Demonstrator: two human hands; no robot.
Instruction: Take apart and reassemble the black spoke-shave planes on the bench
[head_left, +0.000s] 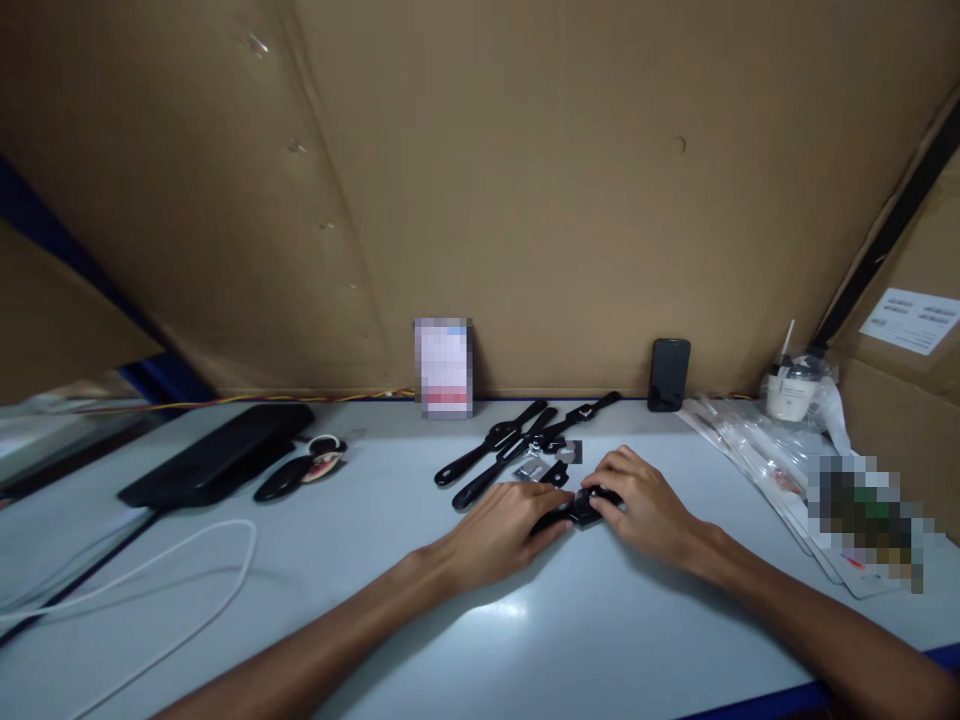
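Both my hands meet over a black smartwatch (579,508) lying on the pale grey table (390,600). My left hand (504,530) is curled, its fingertips pressed on the watch's strap. My right hand (639,502) covers the watch's other end, fingers bent and gripping it. Just beyond my hands lie three more black watches with straps (501,448) and a few small square parts (559,458).
A black phone (669,374) leans upright against the cardboard wall (525,200). A black pouch (217,455) and a key fob (324,456) lie at left, a white cable (187,560) nearer. Plastic bags (757,450) and a small white jar (791,392) are at right.
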